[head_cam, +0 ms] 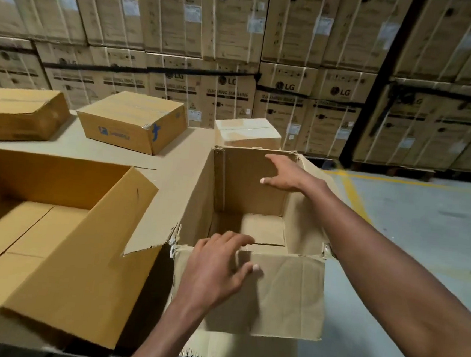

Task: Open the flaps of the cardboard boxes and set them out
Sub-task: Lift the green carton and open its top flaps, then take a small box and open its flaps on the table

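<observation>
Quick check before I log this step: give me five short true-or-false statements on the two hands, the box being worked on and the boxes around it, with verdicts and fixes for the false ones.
1. The left hand is on the near flap of the open brown box. True.
2. The right hand rests on the floor. False: it lies against the box's far flap.
3. The open brown box holds a washing machine. False: only its bottom flaps show inside.
4. A large open box lies to the left. True.
5. The box with the blue print is open. False: it is closed.
</observation>
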`<state>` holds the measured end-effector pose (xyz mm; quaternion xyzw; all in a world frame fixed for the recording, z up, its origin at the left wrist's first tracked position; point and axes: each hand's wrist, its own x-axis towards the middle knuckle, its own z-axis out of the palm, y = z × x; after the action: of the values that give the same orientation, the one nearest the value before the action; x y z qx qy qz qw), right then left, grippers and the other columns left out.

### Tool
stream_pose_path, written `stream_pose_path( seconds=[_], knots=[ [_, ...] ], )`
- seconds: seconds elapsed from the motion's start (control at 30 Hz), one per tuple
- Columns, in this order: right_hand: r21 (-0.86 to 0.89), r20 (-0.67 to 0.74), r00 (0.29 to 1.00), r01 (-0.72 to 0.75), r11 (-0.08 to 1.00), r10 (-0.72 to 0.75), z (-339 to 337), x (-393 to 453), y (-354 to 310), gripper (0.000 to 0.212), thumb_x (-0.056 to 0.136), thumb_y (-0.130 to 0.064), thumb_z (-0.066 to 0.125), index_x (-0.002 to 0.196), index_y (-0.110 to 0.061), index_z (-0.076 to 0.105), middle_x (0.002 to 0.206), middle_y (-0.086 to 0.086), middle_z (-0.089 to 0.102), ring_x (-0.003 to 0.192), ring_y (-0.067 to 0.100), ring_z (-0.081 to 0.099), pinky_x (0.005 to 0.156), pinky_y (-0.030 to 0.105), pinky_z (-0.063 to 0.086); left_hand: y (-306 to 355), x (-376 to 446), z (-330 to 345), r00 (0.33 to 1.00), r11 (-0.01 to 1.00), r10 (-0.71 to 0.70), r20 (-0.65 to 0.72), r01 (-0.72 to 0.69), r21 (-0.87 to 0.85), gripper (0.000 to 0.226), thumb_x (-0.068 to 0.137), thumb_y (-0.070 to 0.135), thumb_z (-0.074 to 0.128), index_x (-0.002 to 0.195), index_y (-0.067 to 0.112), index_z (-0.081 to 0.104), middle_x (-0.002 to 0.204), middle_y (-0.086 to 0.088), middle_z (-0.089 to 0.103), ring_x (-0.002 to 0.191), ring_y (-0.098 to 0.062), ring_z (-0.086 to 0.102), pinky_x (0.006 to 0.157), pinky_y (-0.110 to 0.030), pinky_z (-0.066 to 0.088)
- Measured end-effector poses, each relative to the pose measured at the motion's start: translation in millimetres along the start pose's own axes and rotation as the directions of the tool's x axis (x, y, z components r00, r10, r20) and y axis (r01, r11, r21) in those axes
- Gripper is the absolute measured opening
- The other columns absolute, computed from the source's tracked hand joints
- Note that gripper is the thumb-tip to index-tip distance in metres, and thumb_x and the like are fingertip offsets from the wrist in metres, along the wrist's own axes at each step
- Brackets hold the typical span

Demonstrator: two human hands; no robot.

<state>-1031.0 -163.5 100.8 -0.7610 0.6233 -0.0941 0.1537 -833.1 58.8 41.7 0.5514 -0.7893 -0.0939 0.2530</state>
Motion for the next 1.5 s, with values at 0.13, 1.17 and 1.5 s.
stream_pose_path(
  seconds=[0.13, 1.17, 1.5],
  knots=[
    [0.173, -0.168, 0.986, 0.039, 0.984, -0.010, -6, -88, -22, 0.076, 0.090, -0.044, 0.068, 0.154, -0.036, 0.028, 0.158, 0.001, 0.037, 0.141, 0.021, 0.040, 0.113, 0.042, 0.038, 1, 2, 3, 0.997, 0.978, 0.028, -0.071, -0.042, -0.205, 0.032, 0.093, 0.051, 0.058, 0.123, 0.039, 0.061, 0.120, 0.022, 0.058, 0.112, -0.002, 0.051, 0.092, -0.034, 0.051],
    [0.914, -0.162, 0.515, -0.244, 0.325, 0.842, 74, -487, 256, 0.010, 0.093, -0.021, 0.066, 0.096, -0.027, 0.073, 0.097, -0.003, 0.075, 0.074, 0.013, 0.072, 0.070, 0.019, 0.048, 279, -35, 240, 0.918, 0.484, 0.085, 0.386, 0.301, -0.822, 0.014, 0.097, 0.017, 0.065, 0.103, 0.025, 0.075, 0.101, 0.007, 0.076, 0.087, -0.001, 0.064, 0.080, -0.022, 0.049],
    [0.899, -0.078, 0.644, -0.284, 0.332, 0.761, 61, -374, 365, 0.012, 0.094, -0.017, 0.066, 0.100, -0.024, 0.073, 0.096, -0.004, 0.075, 0.077, 0.019, 0.073, 0.070, 0.020, 0.050, 273, 52, 321, 0.888, 0.464, -0.093, 0.449, 0.438, -0.770, 0.018, 0.096, 0.018, 0.064, 0.107, 0.027, 0.074, 0.105, 0.008, 0.076, 0.098, -0.007, 0.068, 0.086, -0.027, 0.050]
  ],
)
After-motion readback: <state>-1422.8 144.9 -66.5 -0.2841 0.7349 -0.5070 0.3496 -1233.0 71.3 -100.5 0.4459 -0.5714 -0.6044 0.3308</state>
